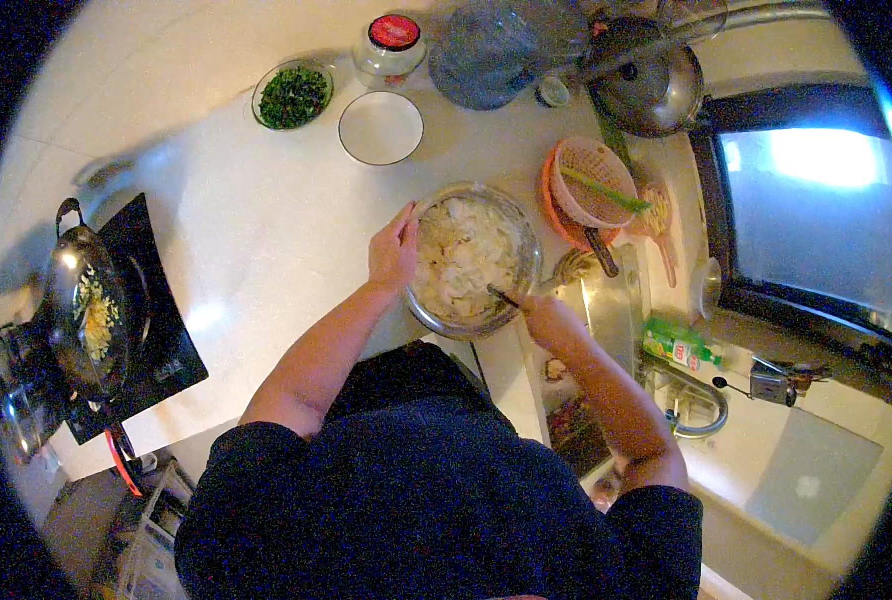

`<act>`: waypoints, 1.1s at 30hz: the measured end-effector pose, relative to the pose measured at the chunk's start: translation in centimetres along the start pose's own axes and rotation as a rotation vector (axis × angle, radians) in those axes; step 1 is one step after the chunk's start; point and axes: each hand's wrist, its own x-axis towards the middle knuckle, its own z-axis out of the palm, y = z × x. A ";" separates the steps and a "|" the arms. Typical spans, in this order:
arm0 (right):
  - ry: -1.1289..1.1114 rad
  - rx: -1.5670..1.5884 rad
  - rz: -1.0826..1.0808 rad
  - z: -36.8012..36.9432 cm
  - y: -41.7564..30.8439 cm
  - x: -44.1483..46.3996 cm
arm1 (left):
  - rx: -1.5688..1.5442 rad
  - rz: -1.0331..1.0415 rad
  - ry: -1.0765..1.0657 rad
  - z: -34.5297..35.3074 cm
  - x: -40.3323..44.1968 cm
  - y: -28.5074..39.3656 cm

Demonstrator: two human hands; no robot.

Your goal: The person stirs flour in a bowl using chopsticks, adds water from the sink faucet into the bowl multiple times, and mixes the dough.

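A clear mixing bowl (531,235) stands on the white counter in front of me, full of a pale, lumpy, dough-like mixture (466,250). My left hand (393,247) grips the bowl's left rim. In my right hand (548,320), closed at the lower right rim, are dark chopsticks (503,296), thin and stick-like. Their tips are sunk in the mixture and hidden.
Behind the bowl are a white bowl (381,128), a dish of chopped greens (294,97) and a red-lidded jar (391,50). A wok (91,310) with food sits on the left cooktop. At right are a pink colander (594,183), the sink faucet (701,425) and a green bottle (678,343).
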 end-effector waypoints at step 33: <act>-0.111 -0.378 -0.162 -3.7 1.4 2.7 | -0.055 -0.123 -0.019 0.6 -0.7 -0.2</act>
